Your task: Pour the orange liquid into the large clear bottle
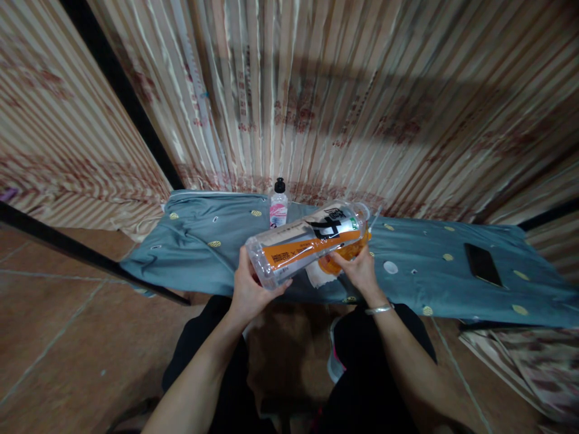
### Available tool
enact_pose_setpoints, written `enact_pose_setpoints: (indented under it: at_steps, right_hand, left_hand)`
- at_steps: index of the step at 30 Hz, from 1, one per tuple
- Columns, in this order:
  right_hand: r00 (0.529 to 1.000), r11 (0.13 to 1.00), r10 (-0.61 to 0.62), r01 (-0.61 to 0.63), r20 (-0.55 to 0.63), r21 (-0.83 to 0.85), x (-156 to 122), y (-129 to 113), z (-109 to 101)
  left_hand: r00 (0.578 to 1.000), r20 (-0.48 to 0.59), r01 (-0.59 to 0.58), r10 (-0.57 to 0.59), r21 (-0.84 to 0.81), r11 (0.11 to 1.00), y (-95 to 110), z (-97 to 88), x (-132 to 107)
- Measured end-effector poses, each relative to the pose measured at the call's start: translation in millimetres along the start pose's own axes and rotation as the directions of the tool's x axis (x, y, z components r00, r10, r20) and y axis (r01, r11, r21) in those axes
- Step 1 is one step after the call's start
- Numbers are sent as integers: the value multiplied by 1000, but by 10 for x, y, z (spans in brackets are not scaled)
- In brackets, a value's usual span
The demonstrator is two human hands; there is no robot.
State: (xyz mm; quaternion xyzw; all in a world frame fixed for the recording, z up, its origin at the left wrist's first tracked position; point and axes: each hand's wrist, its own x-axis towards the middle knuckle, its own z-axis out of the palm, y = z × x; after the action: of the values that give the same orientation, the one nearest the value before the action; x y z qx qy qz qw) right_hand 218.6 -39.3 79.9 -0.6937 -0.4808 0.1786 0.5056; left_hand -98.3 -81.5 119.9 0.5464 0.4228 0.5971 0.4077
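Note:
My left hand [249, 288] grips the base of a large clear plastic bottle [307, 241] with an orange, white and black label, held sideways above a low table covered in blue-grey cloth [203, 241]. My right hand [357, 268] is closed under the bottle's neck end, its fingers around something orange [346, 253] that I cannot make out clearly. A pale piece of cloth or paper [316, 276] lies on the table just beneath the bottle.
A small bottle with a black cap and pink label [278, 208] stands at the table's back edge. A white cap [390, 267] and a dark phone [483, 264] lie to the right. Striped curtains hang behind. Tiled floor spreads left.

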Motion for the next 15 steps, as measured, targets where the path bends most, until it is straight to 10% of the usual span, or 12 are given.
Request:
enact_pose_setpoints:
  at_steps: [15]
  right_hand:
    - [999,999,-29,29,-15,-22,12,88,13]
  left_hand:
    - [998,4,66,-66,-29,997,54,-31,10]
